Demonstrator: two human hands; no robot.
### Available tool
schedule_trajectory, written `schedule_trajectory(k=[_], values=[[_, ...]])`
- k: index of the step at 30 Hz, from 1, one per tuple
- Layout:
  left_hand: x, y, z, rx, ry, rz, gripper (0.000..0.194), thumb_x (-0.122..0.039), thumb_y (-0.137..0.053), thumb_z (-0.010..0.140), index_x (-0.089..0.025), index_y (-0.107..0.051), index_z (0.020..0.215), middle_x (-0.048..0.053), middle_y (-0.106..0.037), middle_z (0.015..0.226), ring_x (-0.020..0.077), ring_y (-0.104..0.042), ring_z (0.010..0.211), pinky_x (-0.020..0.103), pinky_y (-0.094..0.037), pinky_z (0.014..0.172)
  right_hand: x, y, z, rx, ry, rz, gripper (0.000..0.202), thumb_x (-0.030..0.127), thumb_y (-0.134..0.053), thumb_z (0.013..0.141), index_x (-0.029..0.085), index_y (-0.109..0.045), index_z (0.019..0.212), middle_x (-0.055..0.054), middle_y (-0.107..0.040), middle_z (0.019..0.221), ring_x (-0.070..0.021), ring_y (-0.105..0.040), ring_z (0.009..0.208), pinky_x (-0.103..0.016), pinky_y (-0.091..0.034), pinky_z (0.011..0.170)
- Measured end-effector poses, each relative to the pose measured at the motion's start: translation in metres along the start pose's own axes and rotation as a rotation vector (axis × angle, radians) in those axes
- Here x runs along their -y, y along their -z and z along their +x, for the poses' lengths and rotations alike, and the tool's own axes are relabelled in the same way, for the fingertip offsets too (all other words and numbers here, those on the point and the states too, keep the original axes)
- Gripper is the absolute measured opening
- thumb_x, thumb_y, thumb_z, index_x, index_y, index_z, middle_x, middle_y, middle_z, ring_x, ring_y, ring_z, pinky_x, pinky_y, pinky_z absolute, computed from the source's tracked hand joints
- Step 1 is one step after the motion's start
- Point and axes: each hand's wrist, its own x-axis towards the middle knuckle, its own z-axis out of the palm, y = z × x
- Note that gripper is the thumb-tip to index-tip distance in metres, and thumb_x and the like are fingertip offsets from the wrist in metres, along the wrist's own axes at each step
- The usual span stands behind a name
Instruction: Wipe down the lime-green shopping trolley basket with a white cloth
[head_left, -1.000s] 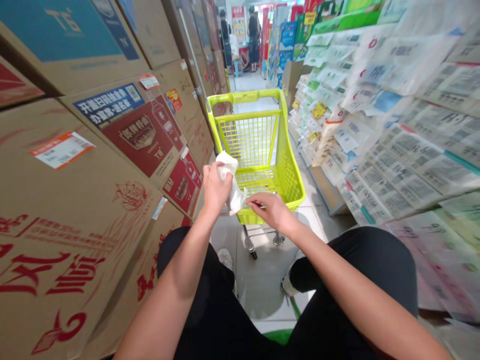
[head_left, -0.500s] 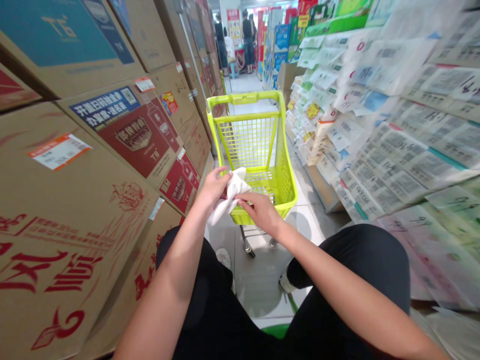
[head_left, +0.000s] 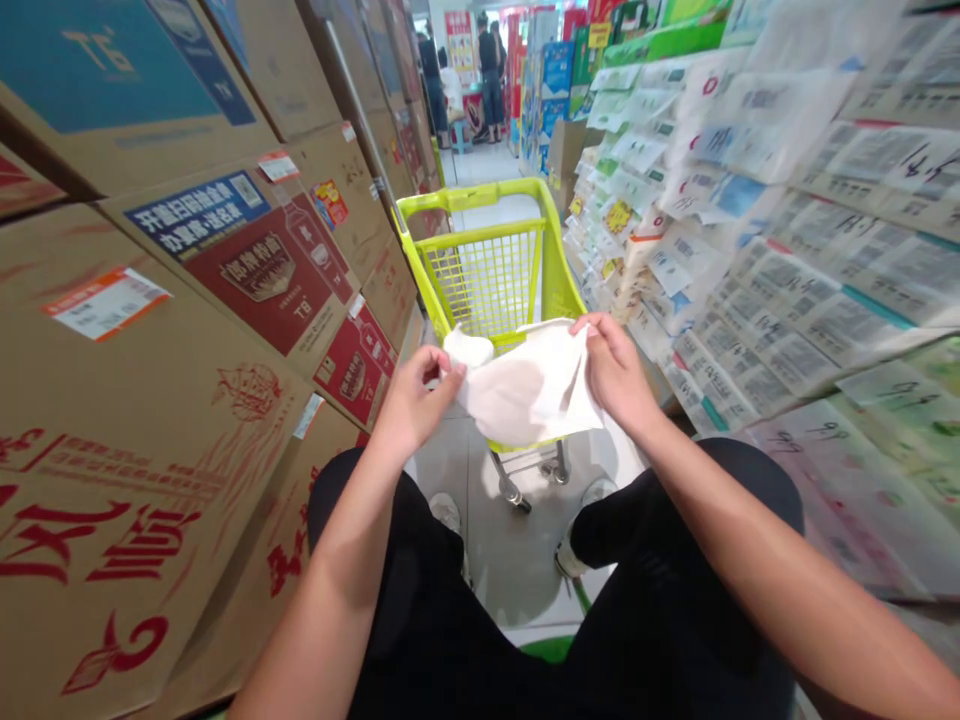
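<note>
A white wipe [head_left: 525, 390], thin and soft-looking, is spread out between my two hands in front of the cart. My left hand [head_left: 420, 392] pinches its left end between thumb and fingers, beside a bunched fold. At the opposite end, my right hand [head_left: 616, 368] grips the upper right corner, with the fingers bent over the edge. Behind the wipe stands a yellow-green shopping cart [head_left: 559, 260] with a mesh back panel. The wipe covers much of the cart's near side.
Stacked cardboard cartons [head_left: 150, 420] wall the left side. Piled packs of tissue paper [head_left: 795, 280] line the right. My knees flank the cart's wheels [head_left: 514, 497]. Several people [head_left: 491, 80] are farther down the aisle, near blue boxes [head_left: 556, 85].
The wipe was bunched between both hands and is now stretched wide. My right hand has moved right and up, away from the left. The cart appears slightly turned and shifted left.
</note>
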Motion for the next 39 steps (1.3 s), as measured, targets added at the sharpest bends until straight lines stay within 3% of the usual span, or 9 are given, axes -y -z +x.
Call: schedule_trajectory(k=[5, 9, 16, 20, 23, 25, 29, 35, 39], values=[[-0.014, -0.025, -0.030, 0.141, 0.179, -0.374, 0.034, -0.038, -0.084, 0.070, -0.020, -0.061, 0.087, -0.001, -0.063, 0.077, 0.0124, -0.059, 0.068, 0.024, -0.048, 0.061, -0.001, 0.024, 0.004, 0.084, -0.343, 0.249, 0.022, 0.043, -0.048, 0.093, 0.025, -0.058, 0.087, -0.001, -0.053, 0.067, -0.0192, -0.052, 0.059, -0.032, -0.042, 0.053], [-0.024, -0.035, -0.049, 0.165, 0.300, -0.481, 0.048, -0.041, -0.080, 0.076, -0.017, -0.071, 0.116, 0.002, -0.066, 0.087, 0.0091, -0.054, 0.065, 0.021, -0.040, 0.052, 0.008, 0.039, -0.003, 0.166, -0.401, 0.322, 0.038, 0.063, -0.056, 0.092, 0.026, -0.051, 0.082, 0.000, -0.054, 0.068, -0.0178, -0.054, 0.057, -0.031, -0.045, 0.052], [0.000, -0.059, -0.057, 0.077, 0.061, -0.072, 0.058, -0.040, -0.072, 0.083, -0.020, -0.065, 0.137, 0.015, -0.054, 0.141, 0.0102, -0.064, 0.065, 0.032, -0.056, 0.058, -0.043, 0.072, 0.024, -0.025, 0.029, -0.233, 0.019, 0.039, -0.069, 0.084, 0.024, -0.058, 0.088, -0.001, -0.063, 0.078, -0.0189, -0.058, 0.071, -0.033, -0.048, 0.070], [0.012, -0.081, -0.058, 0.143, -0.105, 0.240, 0.047, -0.033, -0.065, 0.091, -0.020, -0.065, 0.136, 0.016, -0.056, 0.144, 0.0119, -0.065, 0.063, 0.046, -0.062, 0.088, -0.090, 0.076, 0.036, 0.134, 0.186, -0.553, 0.026, 0.024, -0.050, 0.089, 0.020, -0.067, 0.107, -0.012, -0.073, 0.106, -0.0289, -0.065, 0.101, -0.044, -0.048, 0.096], [0.011, -0.091, -0.059, 0.081, -0.222, 0.335, 0.049, -0.033, -0.063, 0.094, -0.024, -0.061, 0.142, 0.016, -0.055, 0.147, 0.0270, -0.072, 0.106, 0.050, -0.057, 0.105, -0.110, 0.073, 0.032, 0.175, 0.160, -0.603, 0.034, 0.022, -0.044, 0.089, 0.019, -0.068, 0.113, -0.013, -0.074, 0.108, -0.0299, -0.066, 0.102, -0.046, -0.049, 0.097], [0.007, -0.093, -0.057, -0.007, -0.330, 0.338, 0.056, -0.033, -0.062, 0.096, -0.026, -0.052, 0.151, 0.017, -0.048, 0.158, 0.0334, -0.055, 0.140, 0.054, -0.048, 0.117, -0.116, 0.074, 0.029, 0.055, 0.167, -0.554, 0.038, 0.022, -0.039, 0.093, 0.019, -0.067, 0.119, -0.012, -0.074, 0.113, -0.0278, -0.067, 0.103, -0.042, -0.050, 0.097], [0.003, -0.094, -0.050, -0.003, -0.505, 0.344, 0.062, -0.035, -0.056, 0.100, -0.028, -0.039, 0.160, 0.014, -0.022, 0.175, 0.0319, -0.025, 0.162, 0.055, -0.031, 0.129, -0.123, 0.089, 0.037, -0.199, 0.208, -0.499, 0.045, 0.026, -0.032, 0.099, 0.017, -0.060, 0.132, -0.016, -0.069, 0.129, -0.0266, -0.063, 0.121, -0.042, -0.047, 0.108], [0.021, -0.110, -0.041, 0.223, -0.444, 0.607, 0.054, -0.041, -0.055, 0.101, -0.017, -0.051, 0.150, 0.019, -0.058, 0.148, 0.0369, -0.046, 0.145, 0.060, -0.034, 0.124, -0.101, 0.098, 0.040, -0.092, 0.218, -0.817, 0.047, 0.039, -0.053, 0.093, 0.019, -0.067, 0.132, -0.021, -0.055, 0.149, -0.0402, -0.047, 0.140, -0.063, -0.036, 0.114], [0.031, -0.115, -0.038, 0.207, -0.442, 0.669, 0.043, -0.046, -0.054, 0.101, -0.016, -0.063, 0.130, 0.017, -0.065, 0.125, 0.0372, -0.051, 0.131, 0.055, -0.044, 0.113, -0.064, 0.059, 0.009, 0.189, 0.380, -0.837, 0.037, 0.040, -0.047, 0.100, 0.021, -0.073, 0.119, -0.016, -0.069, 0.131, -0.0333, -0.060, 0.124, -0.049, -0.044, 0.105]])
